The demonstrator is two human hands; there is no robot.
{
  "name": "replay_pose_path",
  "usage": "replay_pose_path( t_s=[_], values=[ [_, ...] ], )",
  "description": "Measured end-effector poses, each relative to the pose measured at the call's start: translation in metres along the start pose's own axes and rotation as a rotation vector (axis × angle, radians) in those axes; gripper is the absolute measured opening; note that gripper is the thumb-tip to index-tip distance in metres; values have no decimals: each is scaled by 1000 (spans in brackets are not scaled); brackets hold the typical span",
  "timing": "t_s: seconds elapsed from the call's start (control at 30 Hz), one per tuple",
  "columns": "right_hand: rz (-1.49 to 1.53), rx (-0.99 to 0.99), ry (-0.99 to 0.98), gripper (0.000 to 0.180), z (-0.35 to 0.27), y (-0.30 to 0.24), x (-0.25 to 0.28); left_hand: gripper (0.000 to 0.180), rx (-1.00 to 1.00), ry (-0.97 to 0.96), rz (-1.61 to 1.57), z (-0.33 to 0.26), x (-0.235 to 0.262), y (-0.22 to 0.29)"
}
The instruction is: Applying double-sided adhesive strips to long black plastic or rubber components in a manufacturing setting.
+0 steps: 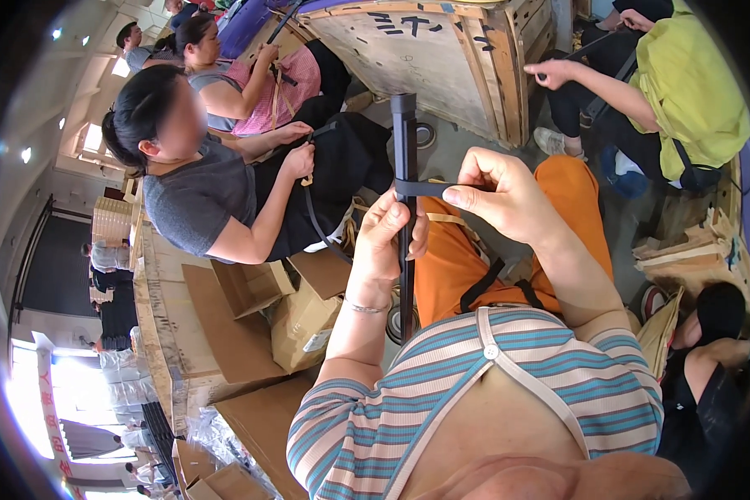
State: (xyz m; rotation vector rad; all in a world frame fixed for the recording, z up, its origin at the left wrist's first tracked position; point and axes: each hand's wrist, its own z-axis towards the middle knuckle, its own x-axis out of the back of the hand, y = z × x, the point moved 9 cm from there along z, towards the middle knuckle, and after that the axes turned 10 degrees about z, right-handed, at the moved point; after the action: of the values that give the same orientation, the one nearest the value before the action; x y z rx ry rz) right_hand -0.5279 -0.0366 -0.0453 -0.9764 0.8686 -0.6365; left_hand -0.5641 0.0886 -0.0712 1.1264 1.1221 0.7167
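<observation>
The left hand (pixel 389 237) was clamped around an upright black strap (pixel 404 150); the right hand (pixel 496 192) pinched its short cross piece (pixel 421 188) just beside the left's fingers; a loosened pinch would likely let the fold slip.

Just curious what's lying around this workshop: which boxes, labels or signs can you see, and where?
Open brown cardboard box: left of the person's left hand, flaps up.
Sealed brown cardboard box: beside it, small white label.
Pale wooden crate: top centre, dark painted marks.
White vertical banner: lower left, red characters.
</observation>
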Motion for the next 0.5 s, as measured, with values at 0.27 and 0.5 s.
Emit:
replay_pose_path(
  t_s=[0.27,0.5],
  values=[
    [-33,30,6,27,0,-1,-2,39,42,-7,-28,-8,8,0],
    [-22,-16,16,28,2,9,-1,39,39,-26,-30,-10,5,-1]
  ],
)
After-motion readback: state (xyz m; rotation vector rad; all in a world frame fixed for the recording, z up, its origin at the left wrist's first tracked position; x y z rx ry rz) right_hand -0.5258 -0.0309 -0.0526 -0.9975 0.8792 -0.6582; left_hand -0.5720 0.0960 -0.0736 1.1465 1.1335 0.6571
